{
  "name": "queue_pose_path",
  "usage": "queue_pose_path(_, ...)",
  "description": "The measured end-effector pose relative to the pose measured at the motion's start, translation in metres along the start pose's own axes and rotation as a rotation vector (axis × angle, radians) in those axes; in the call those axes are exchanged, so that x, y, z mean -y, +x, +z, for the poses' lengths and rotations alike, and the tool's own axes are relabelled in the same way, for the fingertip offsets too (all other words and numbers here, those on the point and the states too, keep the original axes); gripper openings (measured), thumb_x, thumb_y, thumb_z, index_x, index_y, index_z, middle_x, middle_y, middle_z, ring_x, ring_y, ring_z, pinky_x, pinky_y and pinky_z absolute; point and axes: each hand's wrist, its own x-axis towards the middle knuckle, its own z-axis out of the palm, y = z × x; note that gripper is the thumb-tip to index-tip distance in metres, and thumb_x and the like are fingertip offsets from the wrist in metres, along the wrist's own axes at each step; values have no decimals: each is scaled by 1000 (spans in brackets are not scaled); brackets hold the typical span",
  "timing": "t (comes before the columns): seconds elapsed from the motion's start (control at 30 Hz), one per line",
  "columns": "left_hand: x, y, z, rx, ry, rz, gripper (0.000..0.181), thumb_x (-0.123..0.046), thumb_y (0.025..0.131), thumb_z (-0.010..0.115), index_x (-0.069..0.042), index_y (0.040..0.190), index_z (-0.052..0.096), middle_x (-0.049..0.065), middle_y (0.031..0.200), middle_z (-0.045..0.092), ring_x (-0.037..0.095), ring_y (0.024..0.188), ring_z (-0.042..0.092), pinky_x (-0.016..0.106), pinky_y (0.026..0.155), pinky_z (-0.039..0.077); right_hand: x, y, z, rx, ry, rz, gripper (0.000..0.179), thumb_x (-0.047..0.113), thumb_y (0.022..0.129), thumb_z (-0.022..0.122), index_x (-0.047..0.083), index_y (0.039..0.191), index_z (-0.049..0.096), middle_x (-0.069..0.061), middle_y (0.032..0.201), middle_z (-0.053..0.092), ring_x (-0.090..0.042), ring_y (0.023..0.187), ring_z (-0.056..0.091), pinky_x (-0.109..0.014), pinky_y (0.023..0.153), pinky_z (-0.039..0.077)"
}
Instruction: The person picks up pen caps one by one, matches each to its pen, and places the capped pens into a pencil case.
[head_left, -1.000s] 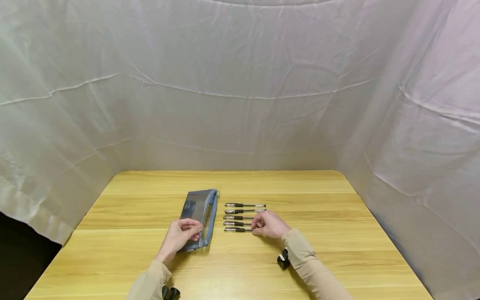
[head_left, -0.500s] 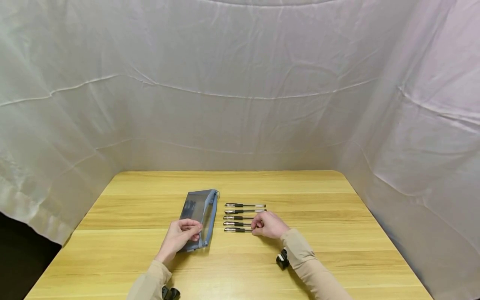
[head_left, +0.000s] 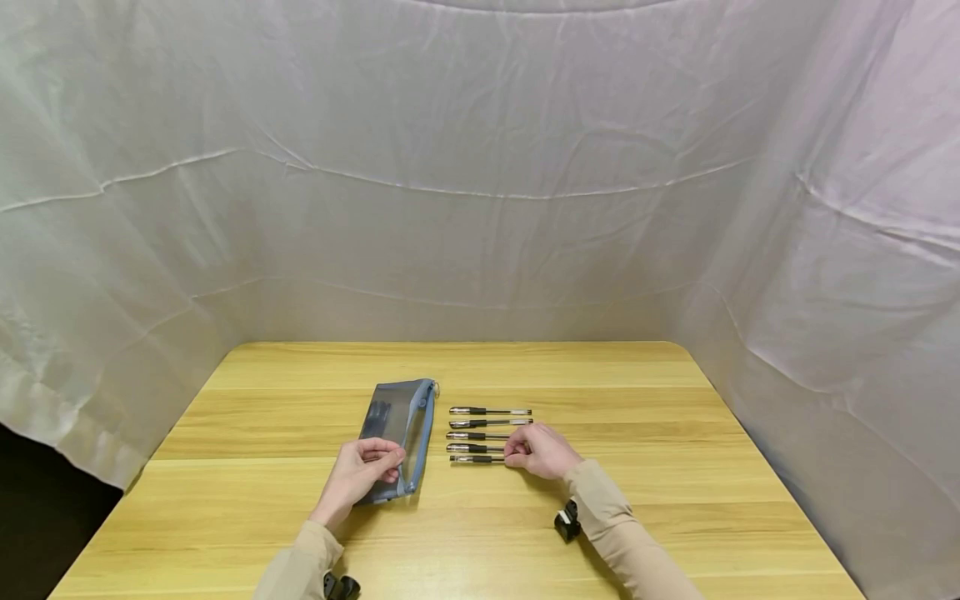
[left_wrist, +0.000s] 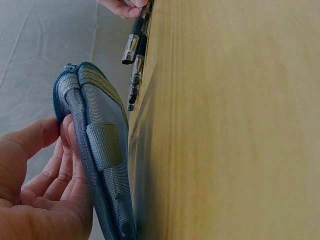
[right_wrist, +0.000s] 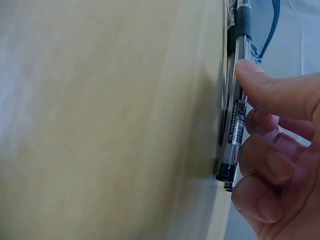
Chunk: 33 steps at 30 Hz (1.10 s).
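A blue zippered mesh pencil pouch [head_left: 387, 410] lies on the left with its mouth spread. My left hand [head_left: 362, 473] pinches the rim of its opening between thumb and fingers; the zipper edge [left_wrist: 91, 165] shows close up in the left wrist view. Beside the pouch, several black gel pens [head_left: 468, 423] lie in a row, caps toward it. My right hand [head_left: 543, 451] pinches the nearest pen [right_wrist: 237, 120] near its back end, thumb on the barrel. In the left wrist view this pen's capped end [left_wrist: 131, 49] stands slightly apart from the others. Dark shapes show through the pouch's mesh.
Wooden table [head_left: 645, 533] under everything. Pale grey curtains [head_left: 480, 250] hang behind it and at both sides. A small black wrist camera [head_left: 567, 521] sits on the right sleeve, another [head_left: 342, 586] on the left.
The nearest pen's capped end has shifted very slightly to the right, with the right hand moving slightly along with it. The left hand and pouch have stayed in place.
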Motion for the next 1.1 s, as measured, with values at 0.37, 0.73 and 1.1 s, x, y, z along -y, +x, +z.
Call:
queue_pose_path(0.37, -1, -1, 0, 5, 2, 7, 25, -3, 94, 67, 17, 108, 64, 16, 88, 75, 6, 65, 66, 21, 64, 59, 3, -1, -1, 15, 27, 36, 6, 19, 87, 76, 14, 88, 73, 10, 69, 53, -3, 63, 43, -21, 63, 36)
queue_pose_path(0.73, -2, -4, 0, 14, 8, 12, 27, -5, 94, 68, 17, 108, 64, 14, 89, 75, 7, 66, 67, 22, 64, 60, 2, -1, -1, 15, 55, 31, 5, 18, 94, 69, 14, 92, 72, 9, 73, 55, -3, 66, 45, -20, 64, 38)
queue_pose_path(1.1, -2, -4, 0, 12, 1, 11, 26, -4, 94, 68, 17, 108, 64, 14, 89, 75, 6, 66, 66, 21, 64, 59, 5, -1, -4, 27, 129, 4, 8, 12, 98, 60, 8, 100, 68, 0, 91, 66, -7, 81, 55, -23, 76, 49)
